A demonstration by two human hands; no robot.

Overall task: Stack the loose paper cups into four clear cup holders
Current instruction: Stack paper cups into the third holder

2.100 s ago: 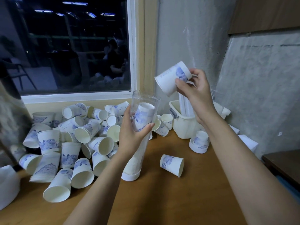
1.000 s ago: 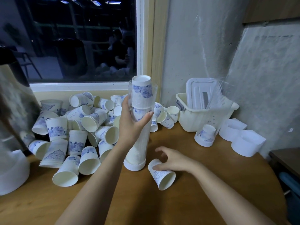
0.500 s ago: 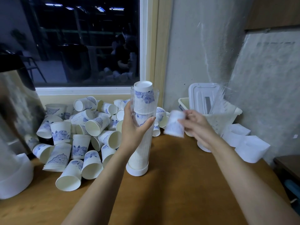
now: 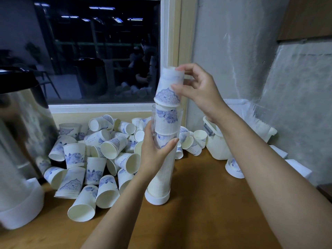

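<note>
inverted cup (image 4: 168, 88) is pinched by the right hand (image 4: 199, 91) atop the stack (image 4: 166, 121) in the clear holder (image 4: 164, 174), gripped mid-height by the left hand (image 4: 153, 151); cup print is blurred, unreadable.

Single head-worn wide-angle view, facing forward and down across the tabletop (image 4: 206, 212) toward its far edge below the window (image 4: 98, 60); close, left hand (image 4: 156, 153) and right hand (image 4: 199, 88) at mid-frame.
</note>
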